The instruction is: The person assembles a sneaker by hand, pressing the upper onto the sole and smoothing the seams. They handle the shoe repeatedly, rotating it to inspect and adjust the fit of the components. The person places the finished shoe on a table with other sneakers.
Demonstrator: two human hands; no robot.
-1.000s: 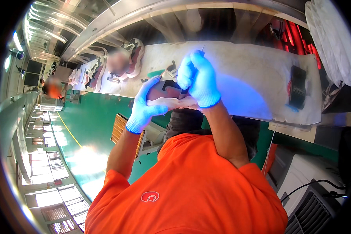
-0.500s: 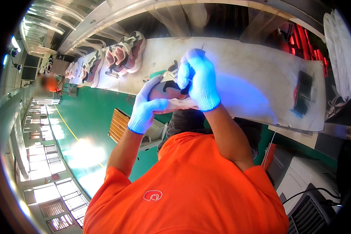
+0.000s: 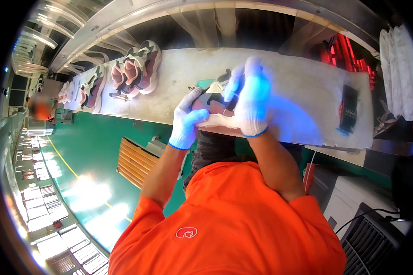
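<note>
A sneaker with grey, pink, black and white parts and a pale sole is held on its side over the table. My left hand, in a white knit glove, is closed around one end of it, thumb along the sole edge. My right hand, also gloved, is curled against the other end, over the upper. Blue light falls on this hand, and motion blurs it. Something dark shows beneath its fingers, but its kind is hidden.
Several similar sneakers line the white-covered table at the left, beside a small tool. A black flat object lies at the right end. White cloths hang far right. A slatted wooden seat stands below left.
Both hands and the sneaker have shifted slightly right in the picture as the view moved. My right hand has moved a little along the sneaker and is now blurred.
</note>
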